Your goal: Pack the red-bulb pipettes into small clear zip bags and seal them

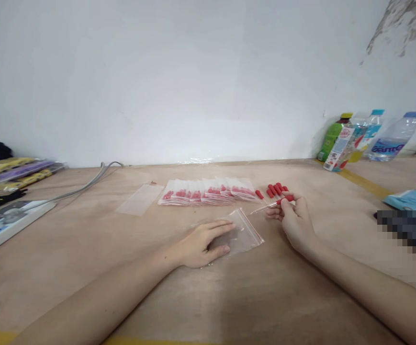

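Observation:
My left hand (204,242) lies flat, fingers apart, on a clear zip-lock bag (248,235) with a red-lined seal at its right end. In my right hand (297,220) is a glass dropper (265,208) with a red rubber bulb, pinched near the bulb, its thin tip pointing left toward the bag. Just behind that hand lie several more red-bulbed droppers (274,189), and one red bulb (259,194) sits apart to their left. Farther back, a row of small clear bags (208,191) holds red-bulbed pieces. A flat clear bag (139,199) rests left of the row.
At the back right stand a green bottle (330,141), a carton (339,148) and water bottles (390,139). A blue packet (410,197) and a dark pixelated object (405,230) lie right. On the left are a power strip (17,225), a grey cable (82,189) and yellow-purple packs (21,170).

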`<state>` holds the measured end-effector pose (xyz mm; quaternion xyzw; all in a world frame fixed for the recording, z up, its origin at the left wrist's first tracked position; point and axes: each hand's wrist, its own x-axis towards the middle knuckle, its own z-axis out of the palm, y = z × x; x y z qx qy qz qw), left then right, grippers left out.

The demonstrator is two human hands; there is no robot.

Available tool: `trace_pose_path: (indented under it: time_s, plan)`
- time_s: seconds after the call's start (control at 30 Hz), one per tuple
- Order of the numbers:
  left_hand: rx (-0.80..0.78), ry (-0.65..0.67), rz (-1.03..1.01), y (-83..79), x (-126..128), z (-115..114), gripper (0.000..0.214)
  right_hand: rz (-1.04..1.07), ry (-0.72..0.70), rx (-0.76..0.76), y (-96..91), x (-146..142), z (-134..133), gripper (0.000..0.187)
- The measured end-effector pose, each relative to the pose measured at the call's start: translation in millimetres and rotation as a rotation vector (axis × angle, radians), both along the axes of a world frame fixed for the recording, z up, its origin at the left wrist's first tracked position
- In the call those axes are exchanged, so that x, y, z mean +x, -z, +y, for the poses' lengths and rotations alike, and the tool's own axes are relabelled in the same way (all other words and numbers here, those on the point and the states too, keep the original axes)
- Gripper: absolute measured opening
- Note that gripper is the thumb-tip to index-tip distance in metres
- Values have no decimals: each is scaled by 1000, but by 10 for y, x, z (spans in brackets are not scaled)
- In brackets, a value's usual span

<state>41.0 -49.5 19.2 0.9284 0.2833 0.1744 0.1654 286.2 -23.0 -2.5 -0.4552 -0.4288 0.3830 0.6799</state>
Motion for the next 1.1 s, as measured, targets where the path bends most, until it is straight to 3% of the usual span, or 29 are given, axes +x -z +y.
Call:
trace_pose_path:
  time_s: [0.43,0.77,1.1]
  plan:
    - [2,-6,15,10,-8,-4,49,-47,6,-13,64,36,35,40]
    - [0,-11,24,8,-13,4,49,-31,-54,-61,7,-37,-36,43]
    - [-8,-8,2,6,-15,-5,48,-11,4,-86,30,-5,6,40]
